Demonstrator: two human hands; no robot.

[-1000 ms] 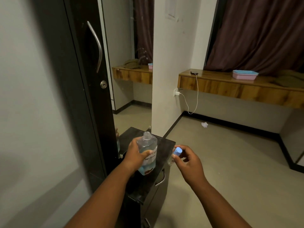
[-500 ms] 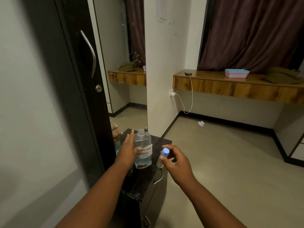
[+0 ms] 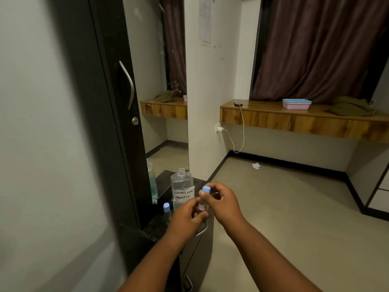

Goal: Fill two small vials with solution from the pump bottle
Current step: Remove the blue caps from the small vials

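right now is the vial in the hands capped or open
Capped: the vial held between both hands wears its blue cap, right hand fingers at it.

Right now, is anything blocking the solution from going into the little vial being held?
Yes: the blue cap is on the held vial, closing its mouth. The right hand has fingers at that cap, and the left hand grips the vial's body. The big bottle behind stands open-necked, with nothing visible between them.
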